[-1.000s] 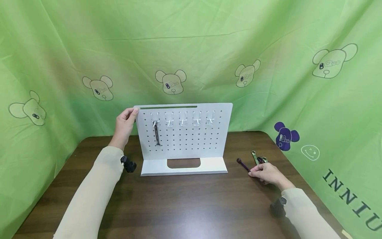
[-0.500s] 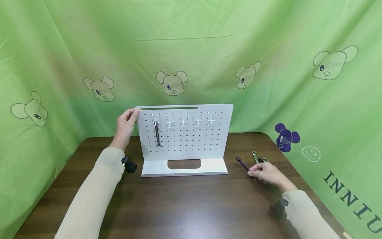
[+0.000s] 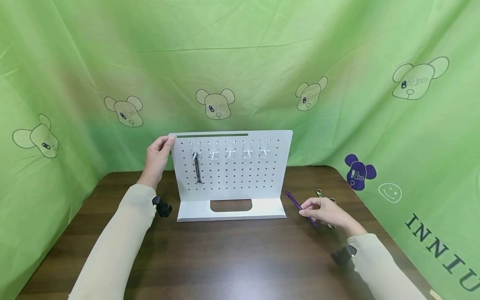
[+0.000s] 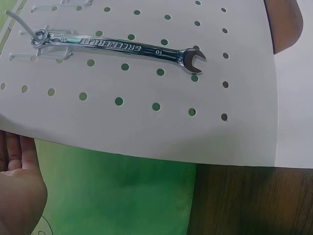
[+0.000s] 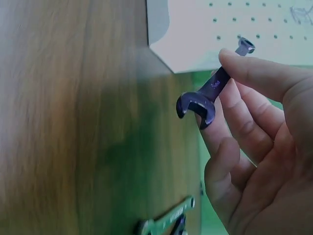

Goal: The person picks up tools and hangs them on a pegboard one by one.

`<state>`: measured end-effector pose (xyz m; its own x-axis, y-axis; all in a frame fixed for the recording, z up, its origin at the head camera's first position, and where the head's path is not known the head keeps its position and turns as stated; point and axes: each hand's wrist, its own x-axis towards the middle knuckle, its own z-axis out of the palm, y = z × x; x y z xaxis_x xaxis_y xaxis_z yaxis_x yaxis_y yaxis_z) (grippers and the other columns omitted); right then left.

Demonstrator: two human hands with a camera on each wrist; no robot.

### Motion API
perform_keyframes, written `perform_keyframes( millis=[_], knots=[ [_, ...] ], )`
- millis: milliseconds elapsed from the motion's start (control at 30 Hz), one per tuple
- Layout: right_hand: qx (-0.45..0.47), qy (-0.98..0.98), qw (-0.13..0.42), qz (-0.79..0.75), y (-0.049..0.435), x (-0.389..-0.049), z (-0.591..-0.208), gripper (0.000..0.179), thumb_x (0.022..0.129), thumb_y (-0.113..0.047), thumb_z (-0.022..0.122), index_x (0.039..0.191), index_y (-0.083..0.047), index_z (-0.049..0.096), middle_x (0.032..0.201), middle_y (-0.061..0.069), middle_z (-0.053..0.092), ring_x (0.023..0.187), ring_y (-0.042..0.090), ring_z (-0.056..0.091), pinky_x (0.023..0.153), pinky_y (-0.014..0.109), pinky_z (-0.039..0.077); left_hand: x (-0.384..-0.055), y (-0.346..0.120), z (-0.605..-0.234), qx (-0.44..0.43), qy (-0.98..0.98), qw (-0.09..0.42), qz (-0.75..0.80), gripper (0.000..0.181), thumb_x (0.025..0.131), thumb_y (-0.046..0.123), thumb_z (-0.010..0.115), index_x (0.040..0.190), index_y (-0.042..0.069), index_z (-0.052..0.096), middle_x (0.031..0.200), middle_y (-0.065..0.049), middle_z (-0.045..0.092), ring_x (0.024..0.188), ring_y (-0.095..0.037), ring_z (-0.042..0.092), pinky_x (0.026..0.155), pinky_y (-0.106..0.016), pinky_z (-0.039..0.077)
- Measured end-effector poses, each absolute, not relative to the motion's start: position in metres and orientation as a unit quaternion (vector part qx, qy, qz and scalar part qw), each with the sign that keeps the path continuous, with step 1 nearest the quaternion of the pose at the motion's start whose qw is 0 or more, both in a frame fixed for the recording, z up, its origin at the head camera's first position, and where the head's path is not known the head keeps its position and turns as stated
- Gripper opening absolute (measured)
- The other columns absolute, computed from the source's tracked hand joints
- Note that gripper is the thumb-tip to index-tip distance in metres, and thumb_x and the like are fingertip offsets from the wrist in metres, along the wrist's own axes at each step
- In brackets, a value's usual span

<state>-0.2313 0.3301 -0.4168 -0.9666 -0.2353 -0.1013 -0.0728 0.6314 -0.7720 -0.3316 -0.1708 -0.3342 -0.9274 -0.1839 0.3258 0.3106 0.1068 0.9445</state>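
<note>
A white pegboard stand (image 3: 240, 179) stands upright on the table. My left hand (image 3: 155, 156) pinches its top left corner, thumb in front; the left wrist view shows the fingers (image 4: 19, 152) going behind the board. From the leftmost hook hangs a silver combination wrench (image 4: 112, 45), ring end up, open end down. My right hand (image 3: 324, 212) pinches a purple combination wrench (image 3: 293, 201) between thumb and fingers, to the right of the stand's base. In the right wrist view its open jaw (image 5: 195, 105) faces the camera and the ring end points at the board.
Several clear hooks (image 3: 230, 153) line the board's upper part to the right of the silver wrench. Behind my right hand lie a green wrench (image 5: 168, 218) and other wrenches, partly hidden. A brown wooden table (image 3: 225, 258) carries everything, and a green curtain (image 3: 262, 54) surrounds it.
My right hand has lifted the purple wrench and carried it left and slightly up, away from the other wrenches. The left hand stays at the board's corner.
</note>
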Motion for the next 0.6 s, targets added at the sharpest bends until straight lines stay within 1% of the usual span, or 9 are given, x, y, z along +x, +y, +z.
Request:
perform_keyframes(
  millis=[167,267,367,533,600],
  knots=[
    [-0.099,0.869,0.127,-0.467,0.314,-0.234,-0.414,0.024,0.092,-0.02,0.074,0.103,0.0,0.065,0.078,0.006,0.063,0.066,0.015,0.058,0.054,0.031,0.05,-0.331,-0.171,-0.334,-0.046,-0.717,0.186,-0.67,0.043,0.102,0.037,0.06,0.122,0.0,0.063,0.101,0.004,0.062,0.096,-0.012,0.056,0.091,-0.029,0.046],
    [-0.118,0.857,0.142,-0.481,0.301,-0.235,-0.412,0.024,0.093,-0.017,0.073,0.104,0.002,0.063,0.082,0.009,0.066,0.069,0.017,0.061,0.059,0.036,0.055,-0.33,-0.171,-0.333,-0.049,-0.717,0.187,-0.67,0.043,0.102,0.037,0.06,0.122,-0.001,0.063,0.101,0.005,0.061,0.096,-0.012,0.055,0.089,-0.027,0.046],
    [-0.131,0.85,0.15,-0.488,0.287,-0.236,-0.41,0.022,0.093,-0.014,0.072,0.104,0.003,0.063,0.084,0.011,0.068,0.07,0.018,0.062,0.061,0.039,0.056,-0.33,-0.171,-0.333,-0.049,-0.718,0.186,-0.67,0.044,0.102,0.037,0.06,0.123,-0.001,0.062,0.101,0.004,0.061,0.095,-0.012,0.055,0.091,-0.029,0.046],
    [-0.138,0.848,0.152,-0.489,0.266,-0.238,-0.409,0.022,0.092,-0.014,0.074,0.103,0.001,0.063,0.086,0.013,0.069,0.071,0.018,0.064,0.063,0.042,0.057,-0.33,-0.171,-0.333,-0.045,-0.721,0.182,-0.667,0.048,0.101,0.04,0.059,0.125,-0.001,0.062,0.104,0.002,0.061,0.097,-0.013,0.054,0.098,-0.042,0.044],
    [-0.145,0.846,0.15,-0.491,0.259,-0.24,-0.409,0.022,0.092,-0.015,0.074,0.103,0.001,0.063,0.086,0.013,0.069,0.071,0.018,0.064,0.063,0.04,0.057,-0.33,-0.171,-0.333,-0.045,-0.723,0.18,-0.665,0.049,0.101,0.041,0.059,0.125,-0.002,0.061,0.105,0.001,0.06,0.098,-0.013,0.054,0.1,-0.044,0.043]
  ],
)
